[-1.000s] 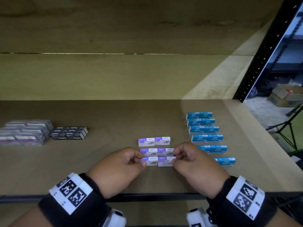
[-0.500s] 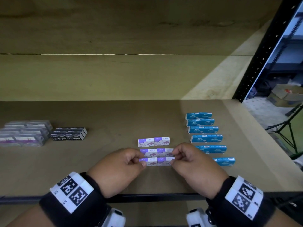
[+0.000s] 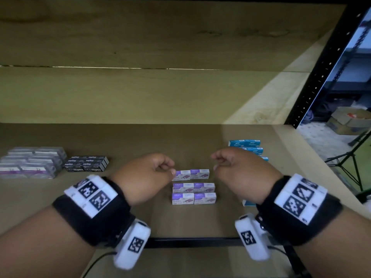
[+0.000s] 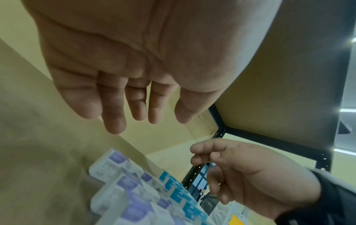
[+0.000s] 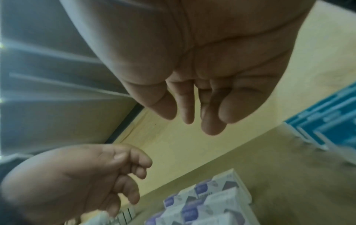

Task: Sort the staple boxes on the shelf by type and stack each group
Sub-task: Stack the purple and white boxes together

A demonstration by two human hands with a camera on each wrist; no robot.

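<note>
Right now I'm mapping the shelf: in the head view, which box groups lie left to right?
Clear-wrapped purple packs → black staple boxes → purple-and-white boxes → blue boxes.

Looks like a storeroom or warehouse: plain board shelf (image 3: pixel 140 141) on a black perforated steel upright (image 3: pixel 329 63), staple boxes (image 3: pixel 193 195) laid out in grouped rows, a cardboard carton (image 3: pixel 349 120) on a bare concrete floor (image 3: pixel 321 137) beyond, beside a tripod stand (image 3: pixel 353 159)

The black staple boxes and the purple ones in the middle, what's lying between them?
In the head view, only the left hand hangs over that stretch between black staple boxes and purple boxes.
</note>
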